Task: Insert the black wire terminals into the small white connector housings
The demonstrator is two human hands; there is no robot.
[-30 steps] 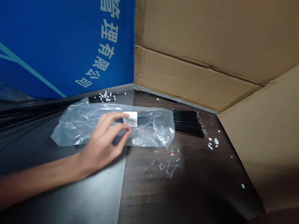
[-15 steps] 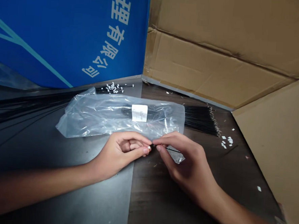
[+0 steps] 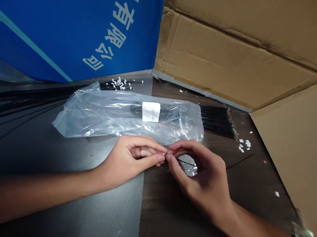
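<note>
Pinching tightly, the left hand (image 3: 129, 163) and right hand (image 3: 200, 174) meet fingertip to fingertip on a thin black wire (image 3: 186, 162), just below the plastic bag (image 3: 99, 120); it looks light and springy, best held near its tiny metal end (image 3: 164, 154).

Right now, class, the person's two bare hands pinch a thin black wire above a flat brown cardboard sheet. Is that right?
No: the head view shows the left hand and right hand pinching the thin black wire above the dark tabletop, not cardboard.
</note>
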